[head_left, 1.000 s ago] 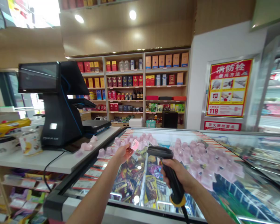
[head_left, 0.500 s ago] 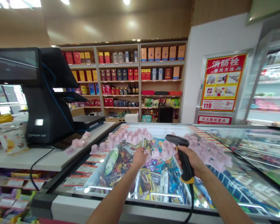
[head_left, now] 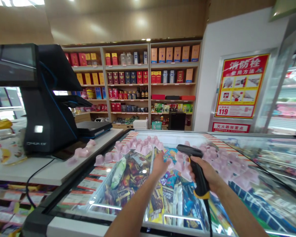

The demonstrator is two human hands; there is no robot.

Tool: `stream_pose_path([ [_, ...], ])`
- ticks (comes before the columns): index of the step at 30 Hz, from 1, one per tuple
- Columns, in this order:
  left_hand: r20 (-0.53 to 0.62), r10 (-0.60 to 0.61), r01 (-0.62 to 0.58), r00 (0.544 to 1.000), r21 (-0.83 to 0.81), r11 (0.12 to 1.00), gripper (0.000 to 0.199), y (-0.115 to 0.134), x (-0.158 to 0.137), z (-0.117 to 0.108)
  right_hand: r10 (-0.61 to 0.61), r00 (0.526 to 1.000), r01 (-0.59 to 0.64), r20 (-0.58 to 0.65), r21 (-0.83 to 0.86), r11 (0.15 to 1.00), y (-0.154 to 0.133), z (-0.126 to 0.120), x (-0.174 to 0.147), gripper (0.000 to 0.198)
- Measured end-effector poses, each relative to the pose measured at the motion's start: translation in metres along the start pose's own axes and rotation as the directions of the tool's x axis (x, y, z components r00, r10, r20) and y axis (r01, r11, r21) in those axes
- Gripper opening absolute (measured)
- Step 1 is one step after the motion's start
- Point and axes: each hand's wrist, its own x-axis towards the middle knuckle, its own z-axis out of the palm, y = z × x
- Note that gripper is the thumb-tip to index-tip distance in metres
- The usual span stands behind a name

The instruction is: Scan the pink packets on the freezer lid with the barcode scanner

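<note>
- Matt black plastic barcode scanner point(head_left: 196, 164) with yellow band, gripped in right hand point(head_left: 207, 174).
- Glossy, reflective glass freezer lid point(head_left: 249, 197).
- Smooth pink plastic cups point(head_left: 143, 149).
- Shiny foil snack packets point(head_left: 128, 177).
- Pale wooden shelving point(head_left: 149, 82).

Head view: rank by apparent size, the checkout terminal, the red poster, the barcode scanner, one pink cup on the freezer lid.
1. checkout terminal, though it sits nearer the camera than the poster, which inflates it.
2. red poster on the far wall.
3. barcode scanner, gripped in the right hand.
4. pink cup, smallest by far.
</note>
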Motion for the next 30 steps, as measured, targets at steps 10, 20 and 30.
stream_pose_path([
  [10, -0.064, -0.111, 0.109, 0.992, -0.036, 0.993, 0.026, -0.046, 0.053, -0.058, 0.077, 0.997, -0.077, 0.007, -0.006, 0.997, 0.007, 0.0, -0.001, 0.021],
  [20, 0.061, -0.422, 0.401, 0.904, -0.458, 0.793, 0.026, -0.053, 0.036, -0.081, 0.09, 0.995, -0.088, 0.033, -0.079, 0.993, 0.018, 0.019, -0.003, 0.019],
  [30, 0.236, -0.419, 0.418, 0.876, -0.806, 0.419, 0.025, -0.054, 0.004, -0.128, 0.101, 0.968, -0.064, 0.228, -0.167, 0.984, 0.028, 0.073, -0.024, 0.027],
])
